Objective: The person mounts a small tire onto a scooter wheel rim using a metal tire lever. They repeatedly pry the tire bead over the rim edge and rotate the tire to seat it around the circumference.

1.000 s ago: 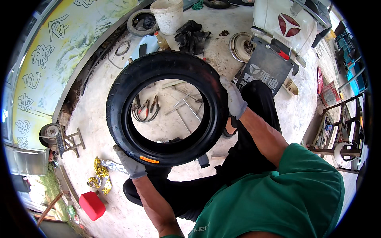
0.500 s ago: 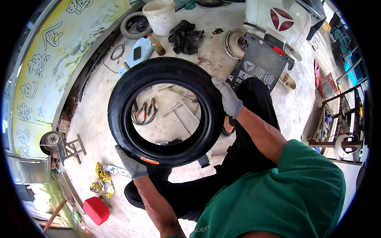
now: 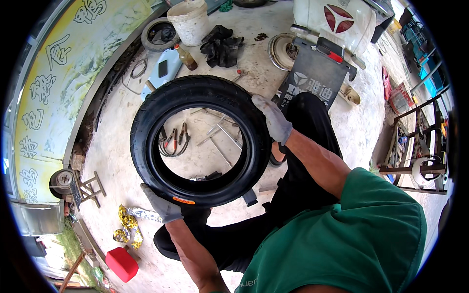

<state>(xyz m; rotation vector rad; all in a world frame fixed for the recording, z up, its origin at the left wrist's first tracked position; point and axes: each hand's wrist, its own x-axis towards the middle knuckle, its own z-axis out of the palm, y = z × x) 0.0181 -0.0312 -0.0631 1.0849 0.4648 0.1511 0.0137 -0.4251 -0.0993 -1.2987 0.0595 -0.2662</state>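
Observation:
A black tire (image 3: pixel 195 90) with an orange label on its lower sidewall is held above my crossed legs. My left hand (image 3: pixel 161 207), in a grey glove, grips its lower left edge. My right hand (image 3: pixel 272 119), also gloved, grips its right side. Through the tire's opening I see clamps with red and black cables (image 3: pixel 173 144) and metal wrenches (image 3: pixel 225 139) on the pale concrete floor. Above the tire lie a blue board (image 3: pixel 155 80) with a phone on it, a bottle of brown liquid (image 3: pixel 186 57) and black crumpled rubber or cloth (image 3: pixel 222 49).
A white bucket (image 3: pixel 187 22), small wheel (image 3: pixel 156 34), metal rim (image 3: pixel 281 51) and white scooter (image 3: pixel 332 19) stand ahead, with a dark panel (image 3: pixel 308 78) at right. A red container (image 3: pixel 122 263), foil scraps (image 3: pixel 128 224), stand (image 3: pixel 88 190) and painted signboard (image 3: pixel 49 97) are left; a rack (image 3: pixel 415 141) is right.
The tire's far edge has come lower in the picture and its right side a little leftward, both hands still on it. The background has shifted slightly as my head moved.

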